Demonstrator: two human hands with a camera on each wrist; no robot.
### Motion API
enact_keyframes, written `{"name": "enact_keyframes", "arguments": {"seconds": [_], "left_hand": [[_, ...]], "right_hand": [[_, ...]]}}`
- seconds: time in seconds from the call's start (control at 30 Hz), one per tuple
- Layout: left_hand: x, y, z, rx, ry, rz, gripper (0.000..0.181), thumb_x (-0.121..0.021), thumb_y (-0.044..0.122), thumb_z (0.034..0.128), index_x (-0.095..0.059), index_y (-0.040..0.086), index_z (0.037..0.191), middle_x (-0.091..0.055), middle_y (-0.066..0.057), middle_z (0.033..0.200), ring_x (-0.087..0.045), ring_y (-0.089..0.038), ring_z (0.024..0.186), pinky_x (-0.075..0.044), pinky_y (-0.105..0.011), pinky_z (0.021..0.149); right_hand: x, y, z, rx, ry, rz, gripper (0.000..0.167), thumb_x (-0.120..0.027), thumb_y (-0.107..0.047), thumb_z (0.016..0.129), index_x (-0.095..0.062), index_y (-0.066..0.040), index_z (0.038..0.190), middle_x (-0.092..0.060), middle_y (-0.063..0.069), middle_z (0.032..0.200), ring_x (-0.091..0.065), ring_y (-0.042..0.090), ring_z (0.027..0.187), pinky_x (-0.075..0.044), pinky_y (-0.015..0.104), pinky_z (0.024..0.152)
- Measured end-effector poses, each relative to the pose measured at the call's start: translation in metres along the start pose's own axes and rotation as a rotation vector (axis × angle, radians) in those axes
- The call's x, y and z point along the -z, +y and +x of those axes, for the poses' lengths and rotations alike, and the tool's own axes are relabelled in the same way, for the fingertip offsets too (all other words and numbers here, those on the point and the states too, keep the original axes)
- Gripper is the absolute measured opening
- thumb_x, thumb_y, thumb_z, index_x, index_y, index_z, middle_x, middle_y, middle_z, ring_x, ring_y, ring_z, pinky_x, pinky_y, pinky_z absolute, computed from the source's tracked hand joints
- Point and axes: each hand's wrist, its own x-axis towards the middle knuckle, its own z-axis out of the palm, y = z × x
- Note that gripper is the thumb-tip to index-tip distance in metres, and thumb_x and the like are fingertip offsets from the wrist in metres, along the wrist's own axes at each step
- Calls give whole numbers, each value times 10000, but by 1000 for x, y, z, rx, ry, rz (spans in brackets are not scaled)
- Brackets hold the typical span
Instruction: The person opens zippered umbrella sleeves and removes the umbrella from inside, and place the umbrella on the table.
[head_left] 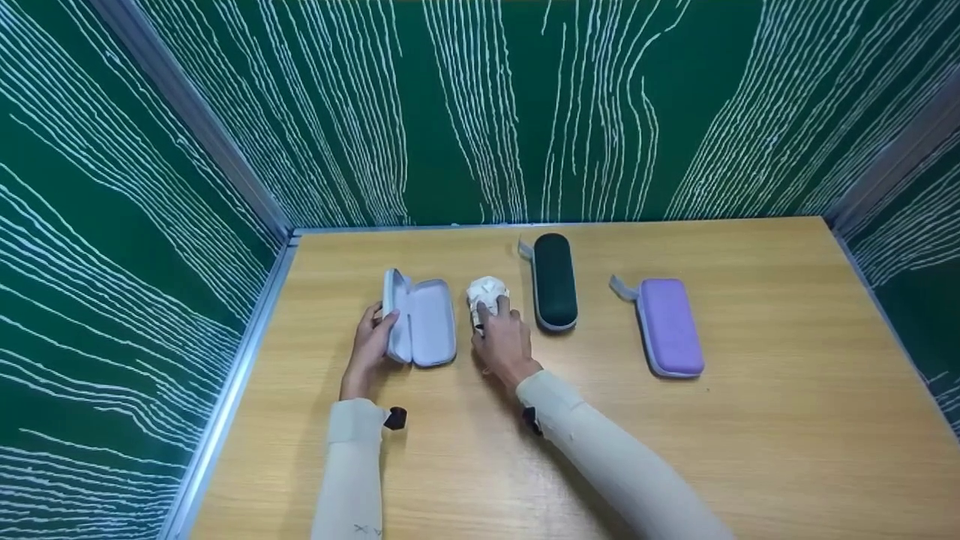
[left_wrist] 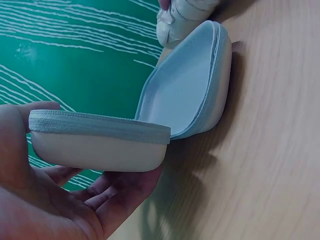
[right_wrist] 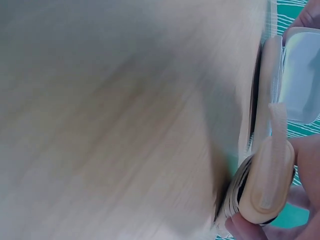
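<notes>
A pale grey hard zip case point(head_left: 433, 322) stands unfolded on the table, one half lying flat and the other raised. My left hand point(head_left: 368, 346) holds the raised half, thumb at its rim and fingers behind its shell point(left_wrist: 100, 152). To its right, my right hand point(head_left: 506, 343) grips a white, rounded item point(head_left: 487, 289) from above. Thin dark lines run along the item's side, and a pale strap-like strip crosses its oval end point(right_wrist: 267, 185) in the right wrist view. What exactly it is, I cannot tell. The unfolded case's inside looks bare.
A dark green case point(head_left: 555, 281) with a grey loop lies just right of my right hand. Farther right is a purple case point(head_left: 671, 326), also with a loop. Green panels with white lines point(head_left: 472, 112) wall the wooden table point(head_left: 787, 435) at the back and sides.
</notes>
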Motion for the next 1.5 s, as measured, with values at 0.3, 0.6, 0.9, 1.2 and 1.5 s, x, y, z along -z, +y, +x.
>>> {"name": "enact_keyframes", "arguments": {"seconds": [0.3,0.6,0.9,1.2,1.5], "left_hand": [[-1,6,13,-28,-6,22,574,-506,260,1113,-354,32,1617,-493,-275,1465,-516,-406,1320,-441,-523,1115],[0,8,25,-57,-2,40,588,-493,265,1114,-338,17,1624,-478,-291,1486,-500,-430,1346,-420,-542,1140],[3,10,34,-33,-1,22,584,-495,287,1118,-351,35,1626,-468,-258,1508,-482,-395,1363,-397,-514,1160],[3,8,41,-51,9,17,580,-490,279,1121,-353,26,1625,-450,-251,1538,-469,-393,1385,-373,-510,1183],[-2,13,44,-49,15,22,580,-482,295,1125,-365,33,1629,-439,-229,1585,-455,-360,1415,-350,-483,1201]], "right_hand": [[1,0,14,1,-125,-6,499,-768,-249,969,-651,-69,1420,-519,296,1422,-680,410,987,-628,506,723],[15,-6,31,-22,-364,79,704,-780,-251,956,-495,-31,1560,-355,331,1547,-621,447,1156,-603,512,889],[18,-5,41,-21,-485,84,915,-850,-322,905,-369,-60,1639,-290,329,1597,-562,439,1265,-570,492,987],[12,-3,46,-38,-496,102,939,-852,-310,913,-329,-77,1658,-275,318,1632,-551,429,1292,-545,487,1035],[8,2,44,6,-392,96,893,-872,-299,895,-410,-34,1611,-382,314,1505,-625,433,1177,-594,472,937]]}}
